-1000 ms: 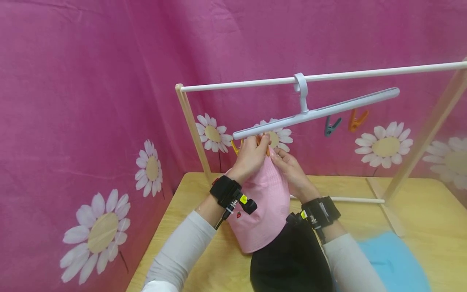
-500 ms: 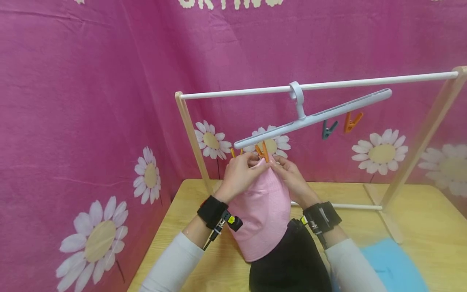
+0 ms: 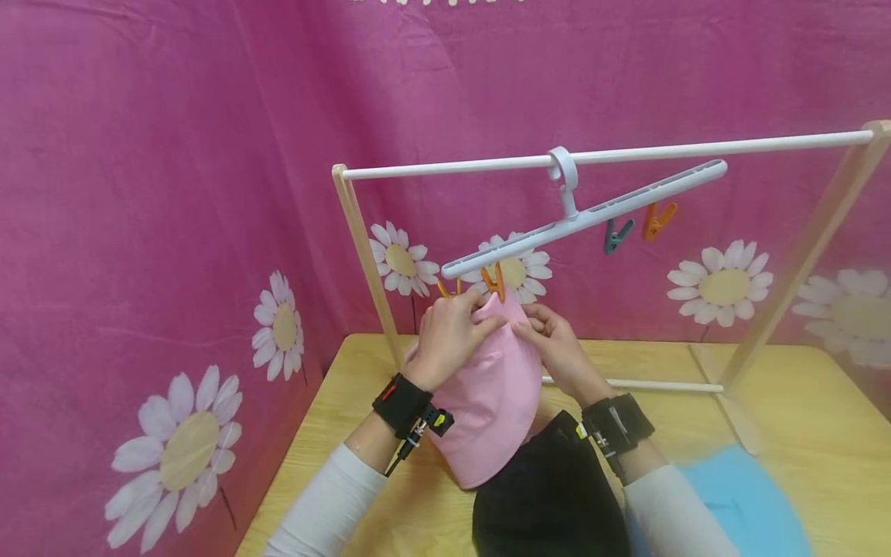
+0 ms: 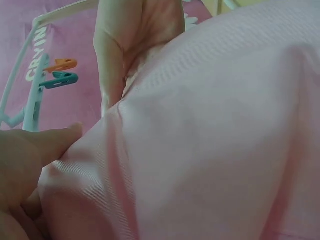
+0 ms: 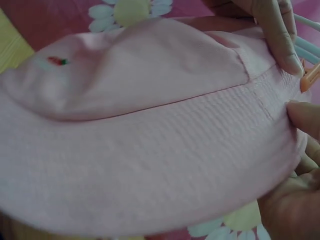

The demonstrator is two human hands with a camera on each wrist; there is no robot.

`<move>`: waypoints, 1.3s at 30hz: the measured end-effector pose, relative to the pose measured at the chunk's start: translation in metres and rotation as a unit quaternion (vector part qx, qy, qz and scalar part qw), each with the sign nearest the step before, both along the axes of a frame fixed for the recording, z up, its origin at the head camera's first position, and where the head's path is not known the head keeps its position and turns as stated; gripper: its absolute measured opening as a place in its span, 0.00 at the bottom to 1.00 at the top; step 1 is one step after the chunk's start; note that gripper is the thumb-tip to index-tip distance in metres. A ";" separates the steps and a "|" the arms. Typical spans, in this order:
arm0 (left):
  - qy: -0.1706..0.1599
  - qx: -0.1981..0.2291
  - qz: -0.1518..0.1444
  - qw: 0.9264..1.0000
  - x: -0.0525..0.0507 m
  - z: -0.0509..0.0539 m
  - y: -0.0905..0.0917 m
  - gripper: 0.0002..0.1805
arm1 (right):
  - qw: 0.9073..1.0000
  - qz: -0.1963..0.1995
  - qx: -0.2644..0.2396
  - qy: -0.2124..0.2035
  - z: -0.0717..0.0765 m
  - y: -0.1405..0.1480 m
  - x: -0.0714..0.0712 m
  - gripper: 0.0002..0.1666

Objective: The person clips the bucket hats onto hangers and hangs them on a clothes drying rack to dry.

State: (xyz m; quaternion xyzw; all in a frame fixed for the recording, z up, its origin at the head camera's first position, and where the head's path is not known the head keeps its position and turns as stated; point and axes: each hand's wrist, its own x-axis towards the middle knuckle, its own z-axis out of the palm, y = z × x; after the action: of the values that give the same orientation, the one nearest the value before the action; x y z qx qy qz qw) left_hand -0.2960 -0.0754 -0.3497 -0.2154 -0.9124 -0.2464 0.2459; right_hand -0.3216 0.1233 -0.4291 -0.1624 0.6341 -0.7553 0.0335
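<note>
**Left hand [image 3: 445,338] and right hand [image 3: 560,352] both lower than half a second ago, off the orange plastic clip [image 3: 499,285]**

We've got each hand pinching the brim edge of the pink cloth bucket hat [image 3: 487,398], thumbs facing us, just below the clip. Our read: spreading the cloth so it hangs flat. Clip hangs jaws-down from the pale grey plastic hanger [image 3: 592,216], apparently biting the hat; we can't see how deep. Hanger hooks the white rod [image 3: 452,165], tilted down at the hat end, likely from weight or pull.

Hat sits below that end, over the pale wooden bench [image 3: 418,518]; we can't tell if it touches. Crown slack and creased, brim ribbed with close stitching, small red-and-green motif [image 5: 57,60] on the crown.
</note>
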 end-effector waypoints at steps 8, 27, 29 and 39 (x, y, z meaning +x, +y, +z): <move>0.042 -0.017 0.031 0.998 0.001 -0.007 -0.002 0.17 | 0.997 -0.028 0.064 0.011 -0.022 0.004 0.014 0.23; 0.055 0.059 0.053 0.995 0.001 -0.023 -0.011 0.19 | 0.997 0.008 0.070 0.032 -0.051 0.016 0.036 0.33; 0.057 0.071 0.053 0.994 0.002 -0.025 -0.013 0.18 | 0.997 0.013 0.064 0.031 -0.053 0.020 0.039 0.34; 0.099 0.098 0.058 0.989 0.026 -0.036 -0.015 0.24 | 0.996 0.006 0.084 0.025 -0.063 0.056 0.060 0.33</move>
State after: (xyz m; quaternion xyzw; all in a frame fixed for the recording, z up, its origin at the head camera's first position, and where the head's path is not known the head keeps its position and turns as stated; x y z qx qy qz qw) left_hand -0.2700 -0.0904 -0.3853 -0.1605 -0.8657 -0.2975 0.3691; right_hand -0.2615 0.1793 -0.4921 -0.1821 0.6948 -0.6948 0.0358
